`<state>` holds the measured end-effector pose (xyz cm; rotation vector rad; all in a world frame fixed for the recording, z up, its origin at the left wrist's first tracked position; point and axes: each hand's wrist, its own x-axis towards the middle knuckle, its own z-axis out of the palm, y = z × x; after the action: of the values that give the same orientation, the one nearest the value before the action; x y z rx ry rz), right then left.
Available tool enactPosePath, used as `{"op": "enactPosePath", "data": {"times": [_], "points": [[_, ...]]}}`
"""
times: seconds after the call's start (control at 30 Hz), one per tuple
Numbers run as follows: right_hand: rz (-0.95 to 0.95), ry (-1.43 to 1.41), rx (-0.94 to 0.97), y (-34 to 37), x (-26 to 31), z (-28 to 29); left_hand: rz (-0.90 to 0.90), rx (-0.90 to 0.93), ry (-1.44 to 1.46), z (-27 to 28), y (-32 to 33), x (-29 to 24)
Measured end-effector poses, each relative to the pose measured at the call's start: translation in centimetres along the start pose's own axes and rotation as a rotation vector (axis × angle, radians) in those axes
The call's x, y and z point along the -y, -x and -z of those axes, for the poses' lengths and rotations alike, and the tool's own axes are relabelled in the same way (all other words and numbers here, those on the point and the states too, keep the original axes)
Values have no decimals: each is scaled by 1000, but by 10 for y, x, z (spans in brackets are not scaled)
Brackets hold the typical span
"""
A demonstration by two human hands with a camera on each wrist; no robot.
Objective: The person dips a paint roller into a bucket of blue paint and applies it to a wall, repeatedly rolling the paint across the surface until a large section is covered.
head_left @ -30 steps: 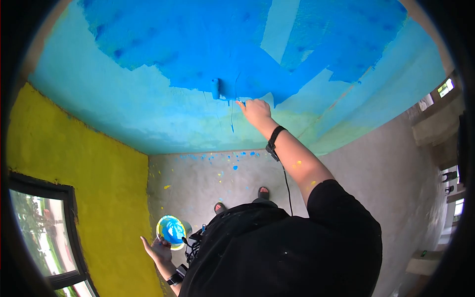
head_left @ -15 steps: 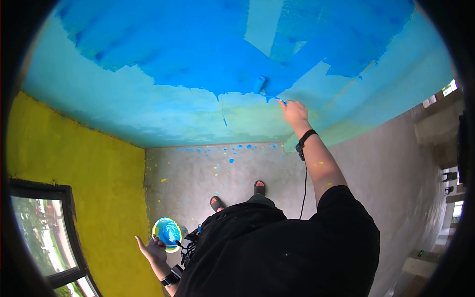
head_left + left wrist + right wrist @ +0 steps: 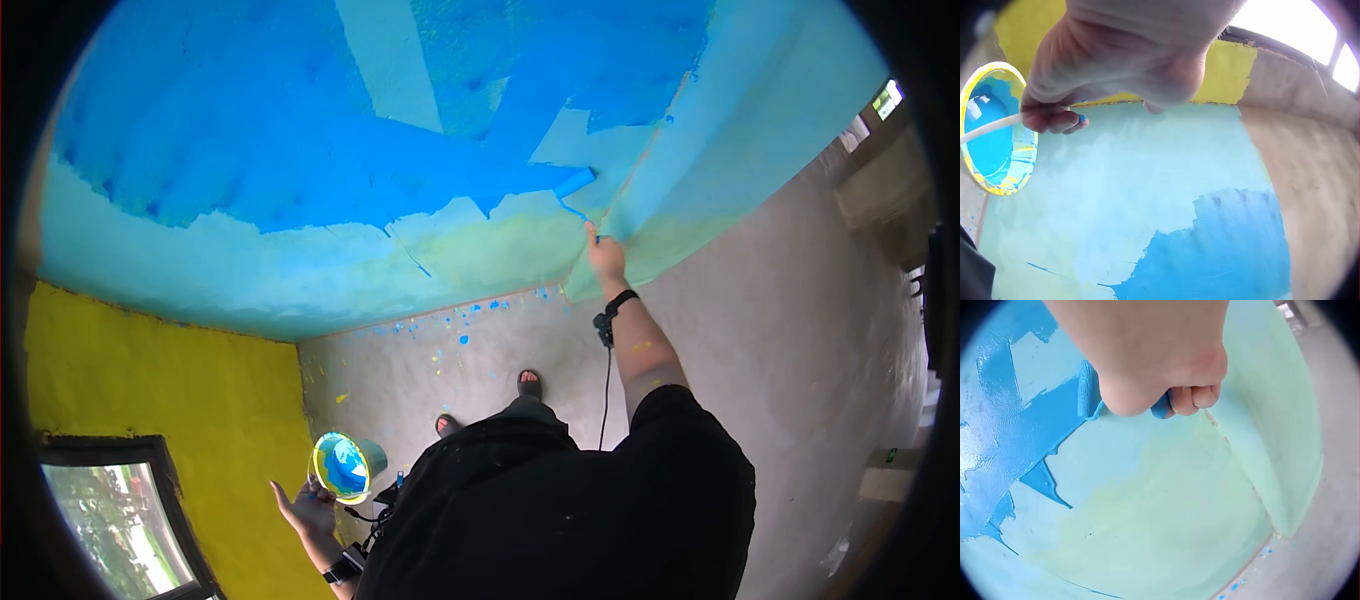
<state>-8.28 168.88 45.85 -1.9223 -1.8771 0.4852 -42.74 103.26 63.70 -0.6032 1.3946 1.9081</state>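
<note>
Black shirt [image 3: 590, 490], black wrist straps [image 3: 622, 298]

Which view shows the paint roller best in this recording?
The head view: there the paint roller shows most fully, bent frame included. In the right wrist view, the right hand hides part of it; the left wrist view doesn't show it.

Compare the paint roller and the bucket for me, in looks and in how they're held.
The paint roller is a slim cylinder; the bucket is wide and open-mouthed. The paint roller's sleeve looks blue all over, while the bucket has yellow smears on its rim. The right hand grips the paint roller; the left hand holds the bucket by its white handle. Both carry blue paint.
</note>
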Motion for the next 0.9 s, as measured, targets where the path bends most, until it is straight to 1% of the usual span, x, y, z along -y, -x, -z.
{"op": "enactPosePath", "data": {"times": [0.03,0.07,0.13,0.17,0.23,0.27,0.33,0.37,0.4,0.43,0.47,0.53,0.57,0.63,0.7,0.77,0.8,0.87,0.9], "points": [[-25,-121,11,4,8,-4,-7,13,-3,-4,-1,0],[-28,-130,-2,6,15,-7,1,12,5,-6,-1,1],[-41,-367,96,14,39,-6,7,23,6,-12,0,4],[-47,-375,85,15,51,-3,7,14,-6,-16,5,5],[25,-545,145,9,78,6,-2,16,-27,-21,7,7],[18,-554,136,4,91,13,-1,17,-32,-20,6,8],[211,-705,187,-6,120,44,2,26,-47,-16,3,9],[203,-708,178,-8,136,63,13,24,-48,-13,1,9],[244,-764,196,-9,152,83,24,22,-50,-11,0,9],[286,-819,215,-9,161,92,25,27,-58,-10,0,10],[280,-821,207,-8,167,96,35,17,-65,-10,0,11],[176,-773,196,-7,172,96,44,13,-78,-6,-4,12],[171,-776,191,-4,168,90,47,-3,-79,-1,-7,13],[54,-691,204,6,149,45,47,-14,-82,8,-9,13],[-31,-671,6,19,124,-33,66,-41,-6,15,-12,12],[-88,-685,191,42,106,-53,59,-32,-16,14,-4,9],[-86,-698,181,48,108,-55,58,-32,-25,13,-2,7],[-280,-827,443,59,111,-60,60,-20,-17,18,-3,-1],[-281,-859,433,57,114,-60,83,39,-15,20,0,-4]]}}
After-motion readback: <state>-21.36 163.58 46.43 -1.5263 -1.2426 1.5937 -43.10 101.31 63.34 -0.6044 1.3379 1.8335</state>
